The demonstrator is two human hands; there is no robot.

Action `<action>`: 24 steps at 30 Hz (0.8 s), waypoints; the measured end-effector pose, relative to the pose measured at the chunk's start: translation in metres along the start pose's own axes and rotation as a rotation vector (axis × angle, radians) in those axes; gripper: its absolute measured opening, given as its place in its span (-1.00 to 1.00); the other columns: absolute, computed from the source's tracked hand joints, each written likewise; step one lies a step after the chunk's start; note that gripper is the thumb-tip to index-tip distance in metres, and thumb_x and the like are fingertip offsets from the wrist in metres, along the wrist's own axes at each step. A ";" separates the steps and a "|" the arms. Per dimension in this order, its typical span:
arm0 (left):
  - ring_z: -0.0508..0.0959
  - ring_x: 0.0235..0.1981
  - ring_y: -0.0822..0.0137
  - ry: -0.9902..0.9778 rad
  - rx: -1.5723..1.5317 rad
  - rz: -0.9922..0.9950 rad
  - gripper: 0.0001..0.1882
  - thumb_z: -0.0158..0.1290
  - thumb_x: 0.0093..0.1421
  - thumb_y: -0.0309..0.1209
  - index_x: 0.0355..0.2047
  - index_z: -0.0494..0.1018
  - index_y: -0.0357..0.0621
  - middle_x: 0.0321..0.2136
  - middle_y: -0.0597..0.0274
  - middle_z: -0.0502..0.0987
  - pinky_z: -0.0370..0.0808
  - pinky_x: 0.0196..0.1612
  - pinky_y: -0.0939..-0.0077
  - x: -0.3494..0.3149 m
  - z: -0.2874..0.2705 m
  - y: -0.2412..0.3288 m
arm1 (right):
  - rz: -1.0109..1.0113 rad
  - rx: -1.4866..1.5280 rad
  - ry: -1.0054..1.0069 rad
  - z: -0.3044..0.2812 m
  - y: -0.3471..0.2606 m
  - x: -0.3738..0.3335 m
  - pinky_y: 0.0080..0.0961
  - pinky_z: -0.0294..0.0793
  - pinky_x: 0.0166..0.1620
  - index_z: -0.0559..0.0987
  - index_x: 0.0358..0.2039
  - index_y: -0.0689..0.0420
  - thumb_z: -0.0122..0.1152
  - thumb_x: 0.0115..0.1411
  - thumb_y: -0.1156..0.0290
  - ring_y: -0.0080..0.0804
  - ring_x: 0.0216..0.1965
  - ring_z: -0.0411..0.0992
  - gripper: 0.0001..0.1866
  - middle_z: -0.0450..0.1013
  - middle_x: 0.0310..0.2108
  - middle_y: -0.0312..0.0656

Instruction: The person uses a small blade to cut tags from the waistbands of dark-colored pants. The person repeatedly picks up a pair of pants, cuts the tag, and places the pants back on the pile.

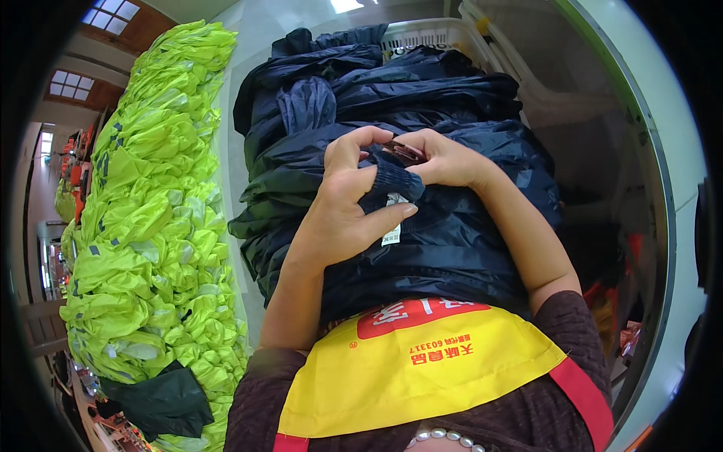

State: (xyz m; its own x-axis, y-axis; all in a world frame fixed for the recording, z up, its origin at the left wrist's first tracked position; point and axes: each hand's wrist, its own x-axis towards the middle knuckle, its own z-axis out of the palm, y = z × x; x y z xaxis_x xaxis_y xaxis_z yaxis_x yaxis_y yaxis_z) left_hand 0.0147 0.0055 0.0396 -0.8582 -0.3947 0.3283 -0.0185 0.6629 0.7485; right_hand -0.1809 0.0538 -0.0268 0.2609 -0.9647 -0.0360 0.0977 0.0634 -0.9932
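While gripping the ribbed cuff (392, 181) of the top navy jacket (444, 241), left hand (343, 207) closed round it, thumb pressed beside the white label (392, 230); right hand (444, 160) fingers curled shut, pinching a small dark item at the cuff, kind unclear. Jacket lying on a navy pile (361, 83) against the yellow apron (422, 369); white basket (437, 34) behind, neon yellow garments (151, 211) heaped left. Cuff work apparently mid-way, navy pile seemingly pending.

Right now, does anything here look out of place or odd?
One thing: a dark green garment lies at the near end of the long neon yellow pile, the only dark piece there. Otherwise both hands, left and right, simply grip a navy jacket's cuff.
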 end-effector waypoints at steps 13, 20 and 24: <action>0.49 -0.25 0.39 0.755 -0.004 -0.017 -0.70 -0.12 0.03 -0.68 -0.20 0.46 -0.30 -0.31 0.17 0.52 0.37 -0.13 0.60 -0.010 -0.025 -0.022 | -0.572 -0.638 0.692 0.048 -0.023 -0.031 -0.61 0.29 -0.45 0.41 -0.42 0.18 0.29 -0.17 0.62 -0.45 -0.57 0.27 -0.72 0.28 -0.57 -0.22; 0.48 -0.28 0.39 0.779 -1.031 -0.084 -0.78 -0.18 0.21 -0.36 -0.27 0.35 -0.25 -0.21 0.05 0.48 0.33 -0.09 0.64 0.008 -0.007 -0.028 | -0.453 -0.583 0.563 0.080 -0.005 -0.026 -0.59 0.34 -0.45 0.39 -0.42 0.20 0.40 -0.25 0.47 -0.39 -0.55 0.34 -0.61 0.31 -0.53 -0.17; 0.46 -0.37 0.13 0.412 -1.444 0.007 -0.74 -0.31 0.26 -0.26 -0.27 0.30 -0.15 -0.60 0.13 0.42 0.34 -0.02 0.31 0.012 0.010 -0.039 | -0.529 -0.564 0.435 0.071 0.002 -0.027 -0.62 0.31 -0.47 0.40 -0.42 0.18 0.44 -0.25 0.44 -0.41 -0.56 0.32 -0.61 0.33 -0.49 -0.16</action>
State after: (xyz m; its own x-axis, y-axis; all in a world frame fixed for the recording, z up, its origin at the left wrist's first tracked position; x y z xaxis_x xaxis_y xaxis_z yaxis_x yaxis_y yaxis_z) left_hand -0.0003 -0.0191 0.0087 -0.6509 -0.7035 0.2852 0.7038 -0.4184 0.5741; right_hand -0.1191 0.0979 -0.0200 -0.0840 -0.8508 0.5188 -0.4162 -0.4431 -0.7940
